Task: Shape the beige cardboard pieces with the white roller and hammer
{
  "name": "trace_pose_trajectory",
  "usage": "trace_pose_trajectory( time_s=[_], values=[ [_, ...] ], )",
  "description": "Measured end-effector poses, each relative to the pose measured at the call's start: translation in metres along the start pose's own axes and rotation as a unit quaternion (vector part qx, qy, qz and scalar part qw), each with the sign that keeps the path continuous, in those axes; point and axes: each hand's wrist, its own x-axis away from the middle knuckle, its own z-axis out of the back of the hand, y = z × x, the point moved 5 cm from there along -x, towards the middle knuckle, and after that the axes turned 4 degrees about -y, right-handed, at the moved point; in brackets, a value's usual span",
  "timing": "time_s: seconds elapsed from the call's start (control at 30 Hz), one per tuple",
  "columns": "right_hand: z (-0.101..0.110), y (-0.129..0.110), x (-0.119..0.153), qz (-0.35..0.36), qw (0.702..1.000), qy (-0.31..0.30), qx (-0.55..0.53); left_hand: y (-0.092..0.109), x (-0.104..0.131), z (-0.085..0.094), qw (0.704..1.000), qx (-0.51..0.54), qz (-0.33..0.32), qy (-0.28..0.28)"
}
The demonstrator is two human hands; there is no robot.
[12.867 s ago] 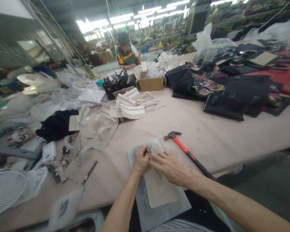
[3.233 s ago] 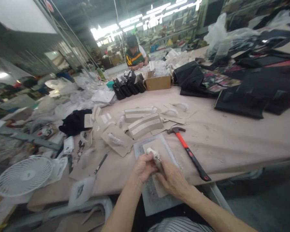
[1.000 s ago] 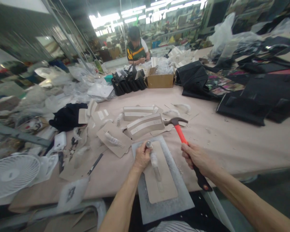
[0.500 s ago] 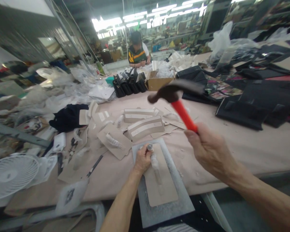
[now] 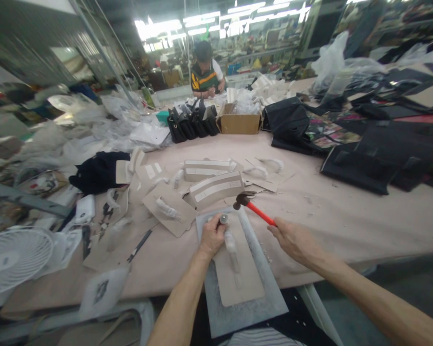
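Note:
My right hand (image 5: 294, 239) grips the red handle of a claw hammer (image 5: 260, 212). Its dark head is just above and right of my left hand (image 5: 212, 234), apart from it. Pinched upright in my left fingers is a short metal punch (image 5: 223, 219) with a round top; its lower end is hidden. Under that hand lies a beige panel (image 5: 242, 288) with rounded corners and a handle wrapped in clear plastic (image 5: 232, 247). This panel rests on a grey slab (image 5: 225, 323), whose near end overhangs the table edge.
Beyond the slab lie beige panels with white strips (image 5: 216, 190) and another panel with a wrapped handle (image 5: 170, 210). A knife-like tool (image 5: 140, 245) and white fan (image 5: 16, 259) are left. Black bags (image 5: 191, 124), a carton (image 5: 239, 123) and a seated person (image 5: 206, 79) are farther back.
The hammer has swung down and left from a raised position, its head now close to the punch top. My left hand and the panel have stayed in place.

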Motion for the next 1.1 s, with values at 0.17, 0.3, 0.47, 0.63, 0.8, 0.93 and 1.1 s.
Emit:
trace_pose_trajectory(
  time_s=[0.17,0.3,0.47,0.63,0.8,0.93,1.1],
  values=[
    [-0.013,-0.022,0.000,0.097,0.982,0.162,0.017,0.000,0.000,0.002,1.000,-0.001,-0.009,0.014],
    [-0.027,-0.090,0.012,0.345,0.929,0.132,-0.002,-0.002,0.000,0.002,0.999,0.022,-0.009,0.023],
    [-0.046,-0.135,0.007,0.393,0.912,0.042,0.110,-0.013,-0.005,0.007,0.981,0.152,0.082,0.094],
    [-0.018,-0.126,-0.002,0.244,0.959,0.074,0.120,0.008,-0.018,0.054,0.903,0.325,0.084,0.269],
    [-0.007,-0.108,-0.003,0.072,0.994,0.080,0.013,0.041,-0.018,0.080,0.916,0.304,0.035,0.261],
    [-0.033,-0.111,0.000,0.050,0.995,0.043,-0.075,0.031,-0.006,0.046,0.942,0.272,0.077,0.183],
    [-0.049,-0.118,0.005,0.070,0.992,0.026,-0.103,0.006,-0.005,0.009,0.954,0.265,0.077,0.113]
  ],
)
